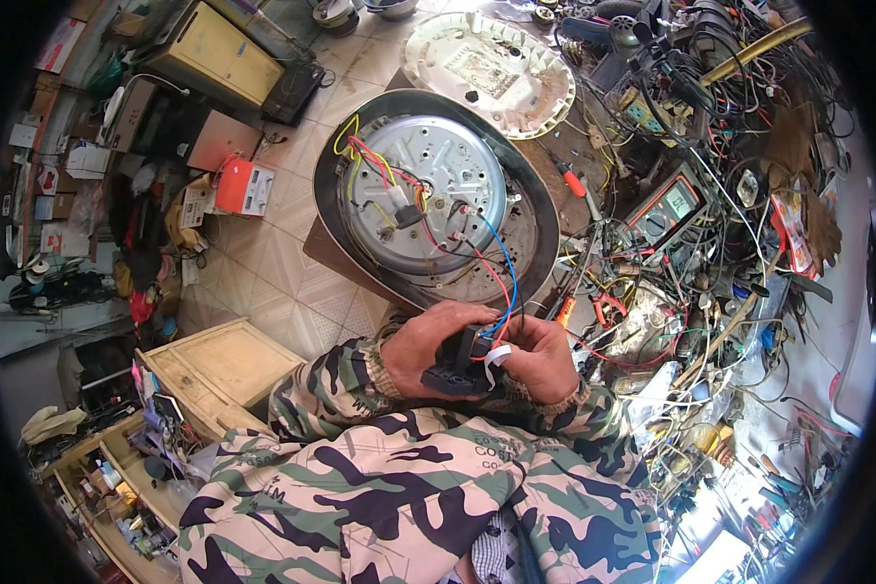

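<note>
My left hand is wrapped round a black plastic part with wires going into it, close in front of my body. Opposite it, my right hand is closed, with thumb and fingers pinching the wires at the part's edge. A white strip shows beside the right thumb. The blue wire and a red wire run from there to the round metal base of an upturned appliance. Its dark oval shell surrounds the metal. My right fingertips are partly hidden.
A dirty cream cover lies beyond the appliance. To the right are a red screwdriver, a multimeter, red-handled pliers and heaped cables. A wooden drawer unit and an orange box are on the left.
</note>
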A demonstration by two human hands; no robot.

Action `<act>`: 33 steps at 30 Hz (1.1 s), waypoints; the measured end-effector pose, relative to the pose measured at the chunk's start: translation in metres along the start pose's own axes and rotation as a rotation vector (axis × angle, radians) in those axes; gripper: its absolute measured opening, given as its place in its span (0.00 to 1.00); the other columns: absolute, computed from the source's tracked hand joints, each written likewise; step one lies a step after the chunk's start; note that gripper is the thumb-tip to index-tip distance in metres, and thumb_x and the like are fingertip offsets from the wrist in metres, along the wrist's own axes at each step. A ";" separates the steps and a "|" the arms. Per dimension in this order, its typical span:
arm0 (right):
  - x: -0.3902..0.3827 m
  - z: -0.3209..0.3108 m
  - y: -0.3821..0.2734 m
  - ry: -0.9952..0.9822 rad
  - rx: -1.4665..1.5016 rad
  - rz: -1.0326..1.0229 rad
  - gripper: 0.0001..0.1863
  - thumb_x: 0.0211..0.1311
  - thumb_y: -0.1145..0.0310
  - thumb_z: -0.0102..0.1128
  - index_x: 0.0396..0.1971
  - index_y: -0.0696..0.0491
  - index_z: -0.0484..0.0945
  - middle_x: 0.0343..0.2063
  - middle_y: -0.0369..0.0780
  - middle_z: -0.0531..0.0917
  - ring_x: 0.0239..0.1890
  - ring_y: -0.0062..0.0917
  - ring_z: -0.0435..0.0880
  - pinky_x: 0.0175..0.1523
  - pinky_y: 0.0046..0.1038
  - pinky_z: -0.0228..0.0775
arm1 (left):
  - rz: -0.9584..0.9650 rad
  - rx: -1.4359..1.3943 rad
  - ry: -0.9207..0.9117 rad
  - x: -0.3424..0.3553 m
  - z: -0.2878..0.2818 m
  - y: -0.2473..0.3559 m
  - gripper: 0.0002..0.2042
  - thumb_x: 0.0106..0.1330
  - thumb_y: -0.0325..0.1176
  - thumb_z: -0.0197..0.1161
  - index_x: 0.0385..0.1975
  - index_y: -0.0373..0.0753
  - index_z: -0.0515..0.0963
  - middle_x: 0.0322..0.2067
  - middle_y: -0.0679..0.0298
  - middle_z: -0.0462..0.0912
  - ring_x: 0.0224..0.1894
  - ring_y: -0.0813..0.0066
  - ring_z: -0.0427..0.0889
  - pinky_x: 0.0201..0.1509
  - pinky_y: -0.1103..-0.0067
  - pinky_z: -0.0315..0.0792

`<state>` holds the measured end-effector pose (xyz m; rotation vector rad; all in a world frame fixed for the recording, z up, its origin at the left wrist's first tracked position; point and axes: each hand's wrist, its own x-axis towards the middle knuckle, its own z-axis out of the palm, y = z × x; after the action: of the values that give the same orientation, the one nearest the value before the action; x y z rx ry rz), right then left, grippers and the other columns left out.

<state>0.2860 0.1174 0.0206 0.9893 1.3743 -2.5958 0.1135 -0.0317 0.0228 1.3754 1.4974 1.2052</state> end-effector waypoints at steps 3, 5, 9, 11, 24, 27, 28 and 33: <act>-0.001 -0.003 -0.002 -0.040 0.018 0.009 0.12 0.58 0.75 0.72 0.39 0.63 0.81 0.34 0.36 0.86 0.35 0.15 0.82 0.42 0.21 0.77 | 0.041 -0.029 0.037 0.001 0.003 0.000 0.42 0.45 0.36 0.82 0.62 0.35 0.69 0.57 0.50 0.76 0.62 0.52 0.76 0.66 0.65 0.69; 0.000 -0.006 -0.002 -0.050 -0.006 0.020 0.13 0.59 0.75 0.72 0.40 0.63 0.80 0.35 0.36 0.86 0.36 0.16 0.83 0.43 0.21 0.77 | 0.027 -0.094 0.023 0.001 0.004 -0.003 0.40 0.46 0.35 0.82 0.61 0.35 0.69 0.57 0.51 0.76 0.61 0.53 0.76 0.65 0.66 0.71; 0.002 -0.009 0.004 -0.123 0.044 -0.009 0.12 0.59 0.76 0.72 0.40 0.62 0.80 0.35 0.34 0.85 0.36 0.14 0.81 0.43 0.20 0.75 | 0.093 -0.055 0.006 0.003 0.005 -0.001 0.36 0.49 0.32 0.80 0.59 0.36 0.70 0.56 0.50 0.76 0.60 0.52 0.78 0.64 0.66 0.72; 0.003 -0.009 0.004 -0.144 0.043 0.003 0.12 0.59 0.76 0.71 0.41 0.61 0.80 0.36 0.33 0.84 0.36 0.13 0.80 0.43 0.19 0.74 | 0.097 0.005 -0.006 0.001 0.006 -0.007 0.34 0.50 0.30 0.78 0.58 0.36 0.71 0.56 0.50 0.77 0.59 0.51 0.79 0.63 0.66 0.73; 0.011 -0.020 -0.010 -0.220 0.027 0.088 0.10 0.57 0.78 0.70 0.39 0.59 0.81 0.34 0.32 0.83 0.35 0.12 0.79 0.40 0.19 0.72 | 0.032 0.025 -0.063 0.011 0.002 -0.001 0.30 0.52 0.29 0.74 0.57 0.37 0.72 0.55 0.49 0.77 0.56 0.50 0.81 0.58 0.67 0.77; 0.014 -0.030 -0.001 -0.283 0.005 0.127 0.17 0.59 0.77 0.69 0.48 0.61 0.80 0.39 0.34 0.85 0.39 0.13 0.82 0.45 0.20 0.75 | 0.043 0.068 -0.072 0.009 0.004 -0.008 0.28 0.53 0.28 0.73 0.56 0.38 0.73 0.54 0.50 0.78 0.55 0.51 0.82 0.57 0.68 0.78; 0.014 -0.030 -0.002 -0.280 -0.015 0.132 0.17 0.59 0.77 0.69 0.49 0.61 0.80 0.39 0.33 0.85 0.38 0.13 0.81 0.44 0.19 0.74 | 0.027 0.076 -0.077 0.010 0.003 -0.007 0.27 0.53 0.28 0.73 0.55 0.38 0.73 0.54 0.50 0.78 0.54 0.51 0.82 0.56 0.68 0.79; 0.013 -0.028 -0.014 -0.265 -0.099 0.163 0.16 0.62 0.75 0.67 0.49 0.60 0.81 0.38 0.31 0.84 0.35 0.09 0.78 0.38 0.15 0.69 | -0.014 0.175 -0.077 0.015 0.000 0.001 0.24 0.53 0.26 0.71 0.53 0.39 0.74 0.53 0.53 0.79 0.54 0.53 0.83 0.55 0.68 0.80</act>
<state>0.2857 0.1503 0.0128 0.6822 1.2831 -2.4095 0.1121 -0.0174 0.0251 1.5058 1.5854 1.0196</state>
